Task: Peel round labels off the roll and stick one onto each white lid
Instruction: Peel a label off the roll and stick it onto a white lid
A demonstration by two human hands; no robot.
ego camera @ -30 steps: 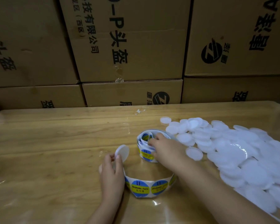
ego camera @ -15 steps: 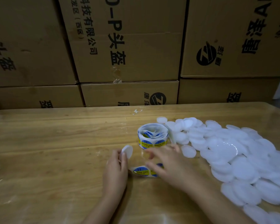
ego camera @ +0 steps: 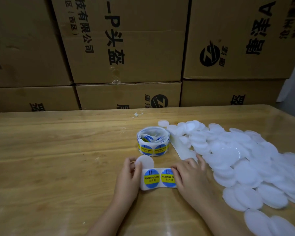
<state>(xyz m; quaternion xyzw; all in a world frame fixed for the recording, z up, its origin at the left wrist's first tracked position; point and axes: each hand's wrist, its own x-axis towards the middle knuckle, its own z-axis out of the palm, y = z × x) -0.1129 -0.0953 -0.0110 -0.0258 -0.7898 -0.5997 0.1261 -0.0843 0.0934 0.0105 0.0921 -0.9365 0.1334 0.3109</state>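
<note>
Presently, one view only, the head camera.

- **Left hand** (ego camera: pixel 128 178): pinches a lid (ego camera: pixel 145 162) between thumb and fingertips, with the lid's flat face toward the camera.
- **Right hand** (ego camera: pixel 191 178): fingers are curled over the right end of the strip (ego camera: pixel 159 171), grasping it and covering the edge of the right label (ego camera: pixel 167 178).
- **Strip:** its long axis runs left to right between the two hands. The backing trails from the right hand back to the roll (ego camera: pixel 152 142), which stands on the table (ego camera: pixel 58 159) just beyond.
- **Left label** (ego camera: pixel 151 178): fully exposed, directly below the held lid and just beside the left fingers.
- **Pile** (ego camera: pixel 237 159): unlabelled lids lie to the right of the right hand.

Assessment: the left label lies nearest the lid. The free peeling fingers belong to the right hand, which would have to reach leftward across the right label.
</note>
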